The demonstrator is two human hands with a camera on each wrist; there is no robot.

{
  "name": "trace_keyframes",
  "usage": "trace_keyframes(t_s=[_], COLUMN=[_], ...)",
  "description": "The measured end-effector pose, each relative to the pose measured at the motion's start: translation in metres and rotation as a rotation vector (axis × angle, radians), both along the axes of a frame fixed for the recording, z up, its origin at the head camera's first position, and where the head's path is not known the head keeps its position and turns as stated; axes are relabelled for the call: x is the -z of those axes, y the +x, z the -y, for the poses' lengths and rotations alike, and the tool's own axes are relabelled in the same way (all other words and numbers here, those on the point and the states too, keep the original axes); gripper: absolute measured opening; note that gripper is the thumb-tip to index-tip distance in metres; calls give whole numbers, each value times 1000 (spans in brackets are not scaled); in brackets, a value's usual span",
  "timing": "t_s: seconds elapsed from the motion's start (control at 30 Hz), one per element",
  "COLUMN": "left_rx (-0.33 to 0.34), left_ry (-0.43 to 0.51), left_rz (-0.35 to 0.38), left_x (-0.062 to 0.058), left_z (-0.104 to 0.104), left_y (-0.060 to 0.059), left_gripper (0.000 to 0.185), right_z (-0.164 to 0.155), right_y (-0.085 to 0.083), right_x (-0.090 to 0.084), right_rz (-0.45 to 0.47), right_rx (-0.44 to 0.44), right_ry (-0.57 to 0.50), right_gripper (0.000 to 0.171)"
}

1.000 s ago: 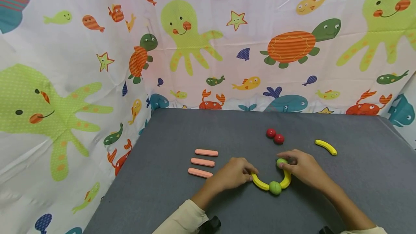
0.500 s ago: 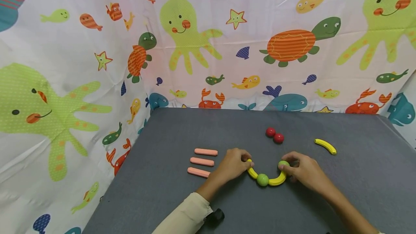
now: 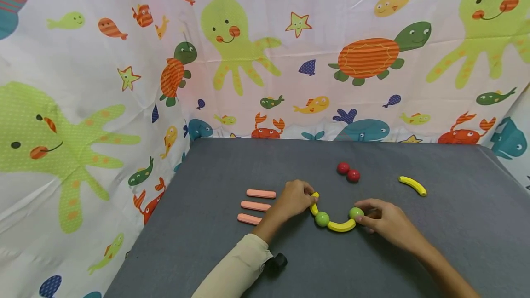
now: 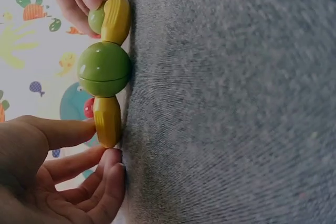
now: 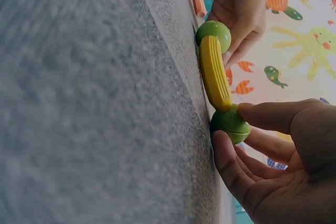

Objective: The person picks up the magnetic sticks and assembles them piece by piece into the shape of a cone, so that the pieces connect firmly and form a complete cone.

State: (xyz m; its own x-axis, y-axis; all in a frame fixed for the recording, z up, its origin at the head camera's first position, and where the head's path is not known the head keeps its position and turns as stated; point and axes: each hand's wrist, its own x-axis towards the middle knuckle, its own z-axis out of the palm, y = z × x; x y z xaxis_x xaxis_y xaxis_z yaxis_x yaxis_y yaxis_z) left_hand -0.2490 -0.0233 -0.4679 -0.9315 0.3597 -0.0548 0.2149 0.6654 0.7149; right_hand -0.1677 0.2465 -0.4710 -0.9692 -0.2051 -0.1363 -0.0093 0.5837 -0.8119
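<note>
- The chain of yellow curved pieces and green balls lies on the grey table [image 3: 414, 261], between the two hands.
- The left hand [image 3: 291, 199] pinches the end yellow piece [image 3: 314, 202]; its fingers should stay low and steady.
- The right hand [image 3: 387, 224] pinches the end green ball [image 3: 356, 213]; it should slide gently so the joints at the middle ball [image 3: 322, 219] and the curved piece [image 3: 341, 226] stay together.

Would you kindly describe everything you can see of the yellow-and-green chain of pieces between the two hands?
The chain lies flat on the grey table in a shallow upward-opening arc. It alternates parts: a short yellow curved piece, a green ball, a longer ridged yellow curved piece and a second green ball, all glossy, like painted wood or plastic. The left hand pinches the short yellow end; the right hand grips the far green ball.
</note>
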Motion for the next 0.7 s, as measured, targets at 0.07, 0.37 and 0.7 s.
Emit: trace_keyframes(t_s=[0.07,0.37,0.7], left_rx=[-2,-23,-38], left_ry=[9,14,60], left_rz=[13,-37,-63], left_x=[0,2,10], left_z=[0,-1,-1], left_y=[-1,-13,-21], left_gripper=[23,19,17], right_z=[1,12,17], right_y=[0,2,3], right_x=[0,1,4], right_rz=[7,-14,-48], right_rx=[8,1,-30], right_ry=[-10,-24,-35], right_gripper=[45,43,38])
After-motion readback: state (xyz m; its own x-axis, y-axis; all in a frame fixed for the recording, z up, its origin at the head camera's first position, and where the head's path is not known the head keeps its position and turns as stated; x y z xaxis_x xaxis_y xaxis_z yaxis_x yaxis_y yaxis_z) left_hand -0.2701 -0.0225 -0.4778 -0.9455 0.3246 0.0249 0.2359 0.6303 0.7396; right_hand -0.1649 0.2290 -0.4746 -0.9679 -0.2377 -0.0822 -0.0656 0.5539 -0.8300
